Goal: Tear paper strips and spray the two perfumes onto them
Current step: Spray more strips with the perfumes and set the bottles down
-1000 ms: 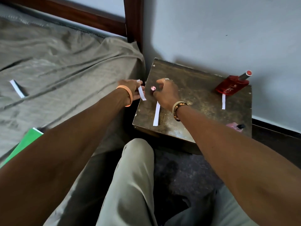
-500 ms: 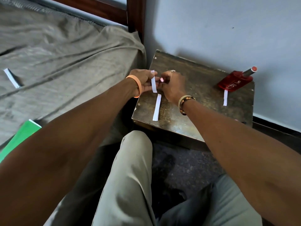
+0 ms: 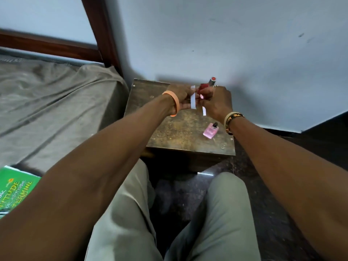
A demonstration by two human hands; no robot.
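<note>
White: paper strip [image 3: 192, 99]. Red: tall perfume bottle [image 3: 203, 87]. Pink, black-capped: small perfume bottle [image 3: 210, 131]. Orange: wristband [image 3: 176, 103]. Mottled brown: table [image 3: 178, 132]. Green, yellow lettering: book [image 3: 15, 187]. Grey-brown: bedsheet [image 3: 56, 102]. Pale khaki: trousers [image 3: 122, 223]. Pale blue-grey: wall [image 3: 226, 44].

Upright white strip [image 3: 192, 97] beside red perfume [image 3: 204, 86]; pink perfume [image 3: 211, 130] lies apart.

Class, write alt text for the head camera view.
A person's left hand pinches a white paper strip above a worn brown wooden table, the right hand curled close beside it. A red perfume bottle shows behind them; a small pink perfume bottle rests nearer.
</note>
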